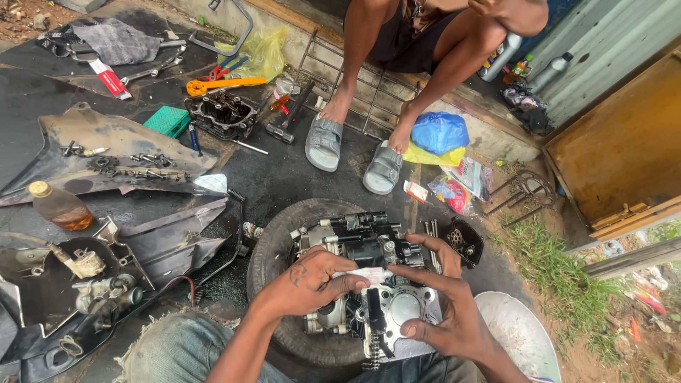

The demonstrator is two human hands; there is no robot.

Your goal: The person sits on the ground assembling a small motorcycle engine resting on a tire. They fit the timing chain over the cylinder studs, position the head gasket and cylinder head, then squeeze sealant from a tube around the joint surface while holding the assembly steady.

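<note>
Fingers of left hand (312, 284) and right hand (443, 301) pinched on white tube (370, 274), over engine (369, 291) steadied on tyre (273, 248), six o'clock.

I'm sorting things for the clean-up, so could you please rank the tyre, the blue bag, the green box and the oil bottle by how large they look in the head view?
1. Tyre, plainly the largest.
2. Blue bag.
3 and 4. Oil bottle and green box look much alike; the bottle lies nearer the camera, so I would not rank them.

red-white flat packet (109, 77) upper left, colourful crinkled packets (461, 186) right of sandals
</note>
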